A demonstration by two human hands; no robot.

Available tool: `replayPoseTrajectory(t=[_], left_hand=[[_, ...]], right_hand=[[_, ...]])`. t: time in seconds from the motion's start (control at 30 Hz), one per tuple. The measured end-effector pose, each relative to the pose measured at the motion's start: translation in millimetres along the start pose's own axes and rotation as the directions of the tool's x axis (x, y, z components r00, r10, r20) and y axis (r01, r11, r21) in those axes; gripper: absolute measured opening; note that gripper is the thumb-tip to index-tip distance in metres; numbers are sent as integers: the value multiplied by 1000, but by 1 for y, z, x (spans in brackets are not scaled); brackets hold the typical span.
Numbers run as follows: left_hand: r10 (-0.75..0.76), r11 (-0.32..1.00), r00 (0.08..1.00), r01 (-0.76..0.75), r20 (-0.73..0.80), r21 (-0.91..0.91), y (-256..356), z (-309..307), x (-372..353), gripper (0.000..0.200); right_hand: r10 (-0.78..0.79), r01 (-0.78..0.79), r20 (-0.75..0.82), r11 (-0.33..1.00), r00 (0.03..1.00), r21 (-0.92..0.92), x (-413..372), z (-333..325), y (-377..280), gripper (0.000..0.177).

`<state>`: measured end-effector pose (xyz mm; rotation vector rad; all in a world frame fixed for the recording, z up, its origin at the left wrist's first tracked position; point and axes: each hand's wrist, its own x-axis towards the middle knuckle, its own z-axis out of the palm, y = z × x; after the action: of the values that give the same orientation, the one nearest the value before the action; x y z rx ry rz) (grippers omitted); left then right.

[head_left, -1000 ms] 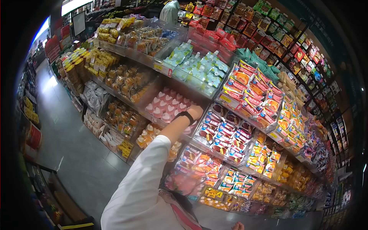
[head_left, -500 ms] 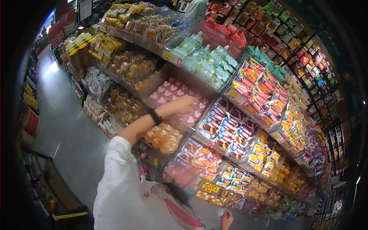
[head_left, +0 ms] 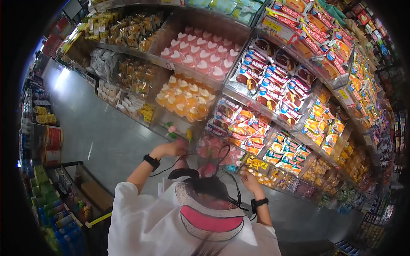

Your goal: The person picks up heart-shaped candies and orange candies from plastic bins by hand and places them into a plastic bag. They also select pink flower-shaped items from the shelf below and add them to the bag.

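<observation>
White, short-sleeved: one shirt (head_left: 143, 217), printed at the chest in grey and pink. Black, thin: a set of looping cords (head_left: 219, 155), located before the chest between the two hands, one strand beside the left.

Left hand (head_left: 168, 149): black band (head_left: 151, 162) at the wrist; fingers curled to a narrow gap, below the front edge of the display stand (head_left: 164, 133); whether they gripped anything could not be told. Right hand (head_left: 252, 181): black band (head_left: 259, 205) at the wrist; fingers loosely bent, near the stand's lower front edge, beside yellow packets (head_left: 257, 164); contents of the grip, if any, could not be told.

Stand, tiered, with clear-walled bins: pink heart-topped cups (head_left: 203, 53) in rows; orange heart-topped cups (head_left: 185, 98) directly below; purple-and-white snack packs (head_left: 271, 81) to the right of the pink cups. Pink packs (head_left: 210, 147), blurred, lay between the hands, beyond the cords.
</observation>
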<state>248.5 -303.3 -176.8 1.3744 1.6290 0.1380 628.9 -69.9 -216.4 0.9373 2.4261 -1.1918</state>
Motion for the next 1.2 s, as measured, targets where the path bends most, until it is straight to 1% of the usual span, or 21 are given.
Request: replayPoseTrajectory(t=[0.07, 0.13, 0.17, 0.2, 0.23, 0.27, 0.3, 0.33, 0.4, 0.47, 0.53, 0.57, 0.6, 0.67, 0.77, 0.87, 0.93, 0.97, 1.07, 1.17, 1.2], left_hand=[[100, 957, 991, -120, 89, 263, -28, 31, 52, 31], [211, 787, 969, -248, 131, 564, -67, 71, 105, 29], [121, 914, 992, -126, 37, 386, -64, 77, 110, 25], [8, 983, 999, -1, -38, 182, -58, 81, 118, 21], [-49, 998, 997, 51, -63, 25, -56, 85, 122, 21], [-106, 986, 991, 94, -87, -134, -54, 89, 127, 20], [-92, 971, 992, 71, -80, -230, -55, 94, 129, 25], [-102, 963, 985, 64, -136, -262, -52, 100, 131, 29], [-142, 963, 942, 61, -304, -262, -40, 113, 134, 37], [-200, 962, 920, 121, -337, -244, -20, 112, 132, 43], [-266, 942, 948, 217, -177, -256, 6, 93, 120, 49], [-233, 941, 951, 168, -204, -295, 19, 81, 110, 49], [-202, 936, 951, 117, -234, -333, 34, 71, 99, 49], [-203, 901, 909, 29, -363, -433, 17, 100, 111, 38], [-241, 875, 815, -52, -527, -481, -9, 138, 137, 36], [-184, 891, 810, -102, -557, -443, -22, 147, 146, 40], [-262, 879, 811, -23, -522, -476, -25, 150, 150, 41], [-323, 865, 809, 40, -492, -501, -26, 150, 151, 41], [-418, 768, 779, 28, -467, -640, 12, 110, 124, 34], [-550, 723, 571, -40, -609, -690, 31, 105, 115, 29], [-559, 695, 570, -75, -603, -715, 34, 103, 110, 28]], right_hand=[[-104, 104, 100, 995, 990, 0, 24, 13, 0, 28], [-101, 109, 226, 994, 969, -25, 46, 25, -10, 29], [-101, 116, 287, 993, 953, -36, 57, 33, -15, 29], [-241, 253, 233, 967, 942, -19, 67, 43, -16, 30], [-380, 387, 174, 922, 909, -12, 79, 52, -17, 31], [-405, 421, 193, 905, 894, -53, 93, 60, -18, 33], [-430, 455, 211, 886, 878, -92, 107, 68, -20, 35], [-336, 397, 298, 901, 893, -175, 124, 74, -27, 38], [-261, 306, 332, 948, 906, -89, 148, 90, -39, 43], [-292, 229, 233, 936, 928, 266, 166, 107, -50, 49], [-225, 178, 301, 968, 927, 174, 177, 113, -71, 51], [-190, 157, 332, 980, 924, 126, 180, 112, -81, 53], [-145, 98, 300, 981, 943, 167, 176, 110, -90, 51], [-47, -15, 241, 968, 969, 250, 166, 108, -102, 47], [-61, -184, 382, 799, 922, 572, 170, 115, -93, 41], [-52, -385, 490, 548, 870, 743, 184, 131, -57, 42], [-190, -222, 390, 572, 901, 790, 201, 169, -6, 44], [-223, -185, 356, 549, 908, 815, 199, 172, -1, 44], [-245, -162, 283, 418, 927, 894, 178, 153, -18, 44], [-262, -102, 296, 566, 919, 818, 146, 104, -65, 42], [-326, -32, 283, 603, 902, 797, 139, 95, -74, 41]])
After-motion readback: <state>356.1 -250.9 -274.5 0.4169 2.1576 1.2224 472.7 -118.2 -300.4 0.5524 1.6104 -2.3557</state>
